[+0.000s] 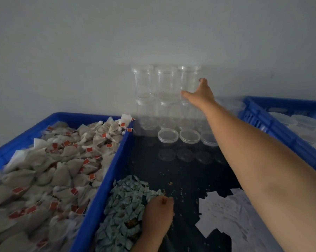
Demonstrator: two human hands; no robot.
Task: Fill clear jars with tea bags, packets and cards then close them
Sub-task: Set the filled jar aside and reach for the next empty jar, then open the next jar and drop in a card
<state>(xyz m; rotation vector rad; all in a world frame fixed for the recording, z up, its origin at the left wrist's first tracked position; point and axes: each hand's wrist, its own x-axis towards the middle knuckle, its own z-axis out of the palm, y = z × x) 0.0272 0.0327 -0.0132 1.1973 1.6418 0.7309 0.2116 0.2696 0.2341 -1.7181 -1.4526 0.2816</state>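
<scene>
- Plastic jars [165,99], all clear, stand stacked in two tiers against the white wall [99,51].
- The right grip [201,95] reaches to the top right jar [188,79] and holds it low down, with the thumb on its near side and the fingers round its far side.
- Below the right grip, nearer the person, clear lids [168,135] lie in a row on the dark table [181,175].
- The left grip [159,211] rests on a heap of pale blue-green packets [124,202], curled into a fist. Whether it pinches any packet cannot be told.
- Left of the left grip, a blue crate [102,188] holds tea bags [44,170] with red tags.
- Right of the left grip, white cards [222,211] lie scattered under the right forearm.
- Right of the right grip stands a second blue crate [262,124].
</scene>
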